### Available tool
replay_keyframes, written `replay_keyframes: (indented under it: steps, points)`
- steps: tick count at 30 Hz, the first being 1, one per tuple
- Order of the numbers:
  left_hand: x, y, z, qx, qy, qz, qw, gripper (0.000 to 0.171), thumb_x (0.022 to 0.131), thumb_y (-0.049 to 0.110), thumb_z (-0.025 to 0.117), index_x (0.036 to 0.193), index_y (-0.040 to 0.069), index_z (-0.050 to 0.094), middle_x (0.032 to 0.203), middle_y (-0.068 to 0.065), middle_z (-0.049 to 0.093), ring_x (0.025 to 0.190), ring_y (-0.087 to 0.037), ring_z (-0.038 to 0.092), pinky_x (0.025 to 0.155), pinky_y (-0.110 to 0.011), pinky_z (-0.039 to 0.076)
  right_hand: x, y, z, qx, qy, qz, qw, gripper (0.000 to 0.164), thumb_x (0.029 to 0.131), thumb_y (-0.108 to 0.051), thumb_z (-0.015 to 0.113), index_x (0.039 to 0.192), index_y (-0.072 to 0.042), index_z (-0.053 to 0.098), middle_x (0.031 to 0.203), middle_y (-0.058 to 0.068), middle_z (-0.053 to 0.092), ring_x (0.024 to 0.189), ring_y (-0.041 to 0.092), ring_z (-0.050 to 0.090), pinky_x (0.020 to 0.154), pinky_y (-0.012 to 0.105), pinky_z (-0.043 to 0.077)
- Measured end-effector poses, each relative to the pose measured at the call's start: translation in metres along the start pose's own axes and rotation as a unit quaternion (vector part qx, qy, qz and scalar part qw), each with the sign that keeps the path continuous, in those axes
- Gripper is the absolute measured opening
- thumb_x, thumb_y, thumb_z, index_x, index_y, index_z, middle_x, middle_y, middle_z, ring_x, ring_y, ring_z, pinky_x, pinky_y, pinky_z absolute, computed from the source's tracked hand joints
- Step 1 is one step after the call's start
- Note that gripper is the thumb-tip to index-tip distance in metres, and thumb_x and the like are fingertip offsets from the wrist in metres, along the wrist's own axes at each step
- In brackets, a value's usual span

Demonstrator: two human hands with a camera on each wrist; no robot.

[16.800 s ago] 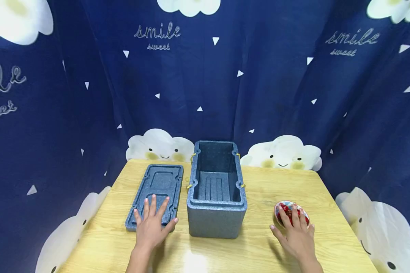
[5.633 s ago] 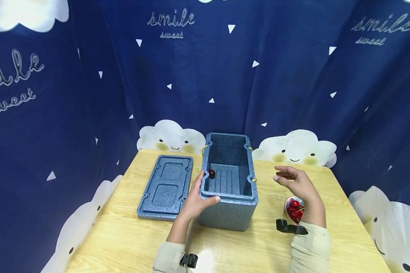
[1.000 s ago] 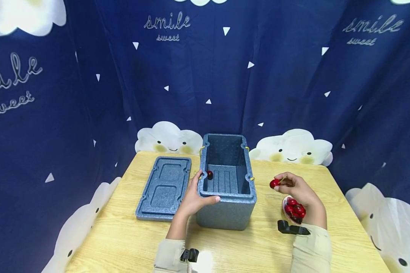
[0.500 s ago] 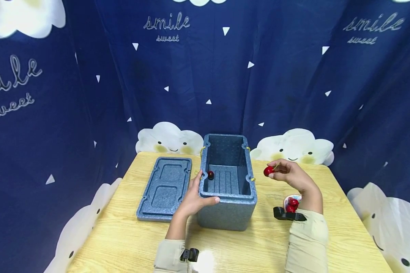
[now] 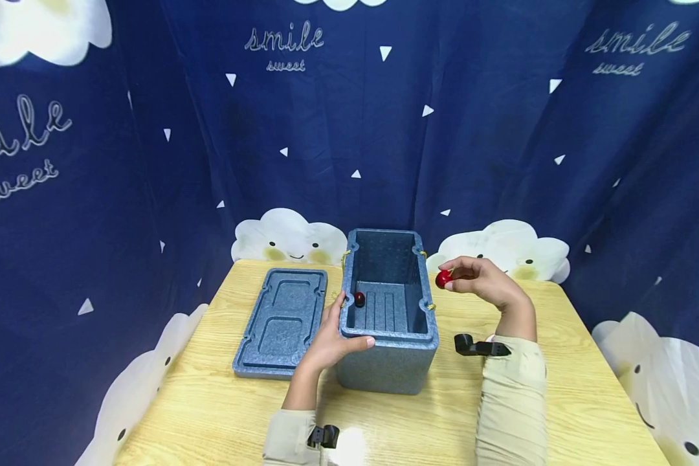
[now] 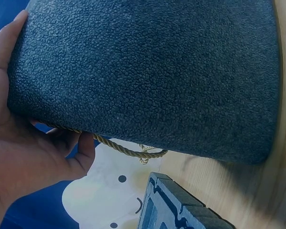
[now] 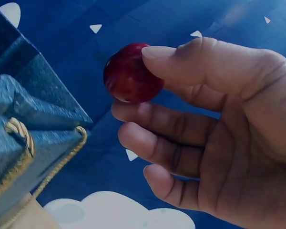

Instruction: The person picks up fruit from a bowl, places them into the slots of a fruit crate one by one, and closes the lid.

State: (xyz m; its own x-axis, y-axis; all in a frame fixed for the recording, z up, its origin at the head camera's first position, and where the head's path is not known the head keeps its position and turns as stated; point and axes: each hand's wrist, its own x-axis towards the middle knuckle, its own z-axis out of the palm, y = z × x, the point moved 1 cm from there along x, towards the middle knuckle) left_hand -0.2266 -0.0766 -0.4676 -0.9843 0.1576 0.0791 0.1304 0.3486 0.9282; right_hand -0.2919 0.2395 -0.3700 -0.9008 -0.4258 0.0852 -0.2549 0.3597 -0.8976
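Note:
My right hand (image 5: 482, 281) pinches a red cherry (image 5: 443, 279) between thumb and fingertips, in the air just right of the blue-grey foam box (image 5: 384, 362). In the right wrist view the cherry (image 7: 132, 74) sits at the tips of the thumb and index finger, the other fingers loosely bent. The box stands uncovered, with one dark red cherry (image 5: 359, 299) on its floor by the left wall. My left hand (image 5: 330, 343) grips the box's near left corner, thumb along the front and fingers round the side, near a yellow rope (image 6: 128, 151) in the left wrist view.
The box's foam lid (image 5: 281, 323) lies on the wooden table (image 5: 198, 401), left of the box. Only a sliver of the bowl's rim (image 5: 490, 338) shows behind the right sleeve; its contents are hidden. A dark blue curtain (image 5: 303, 175) with clouds hangs behind.
Over the last second my right hand has lifted the cherry up from beside the bowl and carried it left toward the box. My left hand keeps its grip on the corner.

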Motion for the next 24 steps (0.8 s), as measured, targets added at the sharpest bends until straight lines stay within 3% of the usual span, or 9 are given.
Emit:
replay_keyframes:
  steps: [10,16,24]
  points:
    - [0.002,-0.001,0.001,0.002,0.005,0.000,1.0000,0.112,0.064,0.039,0.084,0.150,0.026,0.014,0.149,-0.015,0.016,0.132,-0.038,0.021,0.100,-0.059,0.024,0.024,-0.001,0.008,0.026,-0.035,-0.003,0.999,0.036,0.081,0.005,0.063,0.114,0.013,0.054,0.096,0.020,0.064,0.084,0.017,0.062,0.076,0.026,0.050]
    - [0.001,-0.002,0.001,-0.001,0.003,0.001,1.0000,0.112,0.064,0.039,0.084,0.150,0.026,0.014,0.149,-0.016,0.016,0.132,-0.039,0.021,0.099,-0.060,0.024,0.036,-0.003,0.018,0.024,-0.041,0.008,0.999,0.030,0.080,0.002,0.067,0.107,0.011,0.057,0.090,0.015,0.064,0.080,0.017,0.059,0.072,0.030,0.050]
    - [0.001,-0.003,0.001,-0.005,0.006,0.004,1.0000,0.111,0.064,0.039,0.084,0.150,0.026,0.015,0.148,-0.015,0.018,0.130,-0.038,0.024,0.099,-0.060,0.025,0.055,-0.010,0.027,0.004,-0.066,0.015,0.998,0.031,0.080,-0.002,0.068,0.109,0.006,0.060,0.088,0.011,0.063,0.075,0.017,0.055,0.066,0.030,0.047]
